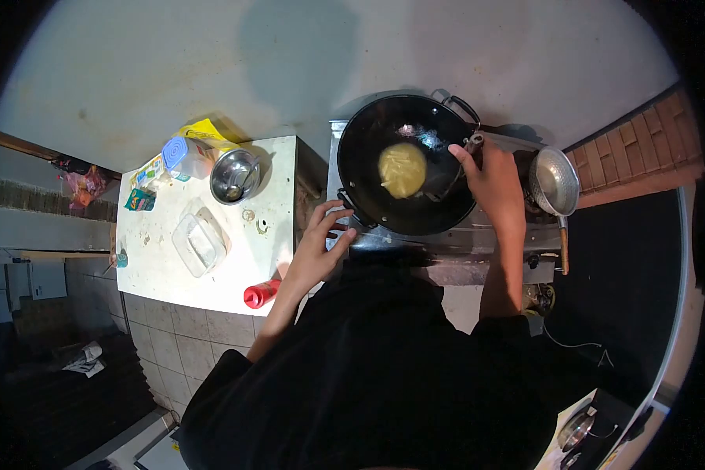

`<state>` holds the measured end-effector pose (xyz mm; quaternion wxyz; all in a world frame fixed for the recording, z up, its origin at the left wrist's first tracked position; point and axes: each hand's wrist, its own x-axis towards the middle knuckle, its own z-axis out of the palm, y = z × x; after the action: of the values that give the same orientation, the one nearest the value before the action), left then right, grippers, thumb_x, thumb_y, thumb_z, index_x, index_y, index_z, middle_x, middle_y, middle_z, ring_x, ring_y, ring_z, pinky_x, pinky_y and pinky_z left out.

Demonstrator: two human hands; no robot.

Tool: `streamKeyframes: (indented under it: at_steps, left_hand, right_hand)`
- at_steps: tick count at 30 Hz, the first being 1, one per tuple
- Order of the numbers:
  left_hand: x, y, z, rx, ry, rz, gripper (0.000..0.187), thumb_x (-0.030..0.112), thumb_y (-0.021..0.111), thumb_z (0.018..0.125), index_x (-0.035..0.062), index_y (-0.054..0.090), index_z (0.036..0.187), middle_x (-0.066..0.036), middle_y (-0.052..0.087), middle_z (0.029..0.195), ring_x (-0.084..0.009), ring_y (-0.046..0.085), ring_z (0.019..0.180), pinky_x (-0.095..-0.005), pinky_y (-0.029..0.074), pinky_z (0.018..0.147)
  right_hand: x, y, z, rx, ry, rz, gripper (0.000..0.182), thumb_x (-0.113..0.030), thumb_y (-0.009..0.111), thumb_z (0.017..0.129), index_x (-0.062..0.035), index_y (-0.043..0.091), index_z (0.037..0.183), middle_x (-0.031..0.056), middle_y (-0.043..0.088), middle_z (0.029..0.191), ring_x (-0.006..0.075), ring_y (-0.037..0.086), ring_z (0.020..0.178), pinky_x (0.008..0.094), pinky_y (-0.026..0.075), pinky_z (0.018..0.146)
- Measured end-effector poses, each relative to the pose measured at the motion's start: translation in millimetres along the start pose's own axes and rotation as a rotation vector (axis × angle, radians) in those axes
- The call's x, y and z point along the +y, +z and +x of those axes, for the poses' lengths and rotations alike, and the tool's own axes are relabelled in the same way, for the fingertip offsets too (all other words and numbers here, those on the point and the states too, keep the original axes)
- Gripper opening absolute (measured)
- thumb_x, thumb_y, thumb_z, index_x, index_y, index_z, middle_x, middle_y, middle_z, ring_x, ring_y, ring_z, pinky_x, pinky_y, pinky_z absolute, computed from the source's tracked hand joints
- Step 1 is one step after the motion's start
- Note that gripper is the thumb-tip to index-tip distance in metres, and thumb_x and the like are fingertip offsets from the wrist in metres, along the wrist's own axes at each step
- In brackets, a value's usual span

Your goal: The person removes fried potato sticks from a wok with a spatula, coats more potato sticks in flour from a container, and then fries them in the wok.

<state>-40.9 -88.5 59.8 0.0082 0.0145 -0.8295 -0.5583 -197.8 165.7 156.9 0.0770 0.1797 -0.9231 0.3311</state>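
Between hands (321, 235) (489, 180): wok (368, 149), omelette (403, 170) centred.

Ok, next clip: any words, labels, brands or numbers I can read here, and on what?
None can be read.
Green packet on the white table: printing, too small and blurred.
Carton beside it: coloured print, unreadable.
Red bottle: no label visible.
Wok and strainer: no markings visible.

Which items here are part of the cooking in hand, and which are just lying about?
In use: wok, omelette, spatula, left hand, right hand.
Lying about: steel bowl, plastic tub, red bottle, ladle.
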Motion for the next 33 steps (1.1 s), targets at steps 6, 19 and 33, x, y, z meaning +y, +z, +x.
streamKeyframes:
  at_steps: [6,19,33]
  left_hand:
    - [4,-1,0,0.007,-0.002,-0.004,0.035,0.017,0.063,0.096,0.0013,0.059,0.126,-0.014,0.047,0.138,-0.0218,0.065,0.102,-0.0315,0.053,0.085]
    - [-3,-1,-2,0.121,-0.043,-0.031,0.019,0.007,0.058,0.096,-0.0005,0.064,0.112,-0.007,0.054,0.1,-0.0132,0.058,0.083,-0.0249,0.047,0.076]
    - [-9,2,-6,0.179,-0.098,-0.06,0.016,0.013,0.057,0.1,-0.0004,0.065,0.104,0.001,0.058,0.083,-0.0051,0.049,0.074,-0.0207,0.04,0.068]
  right_hand:
    - [18,25,6,-0.101,0.047,-0.039,0.04,-0.034,0.067,0.091,0.005,0.059,0.091,0.0271,0.062,0.075,0.0459,0.062,0.079,0.047,0.049,0.067]
    - [23,34,6,-0.034,0.028,-0.108,0.046,-0.033,0.063,0.092,0.008,0.062,0.112,0.0272,0.065,0.079,0.0449,0.064,0.08,0.0476,0.051,0.071]
    - [18,38,2,-0.018,0.045,-0.064,0.032,-0.028,0.063,0.093,0.0038,0.059,0.096,0.0269,0.063,0.076,0.0459,0.063,0.079,0.0498,0.049,0.069]
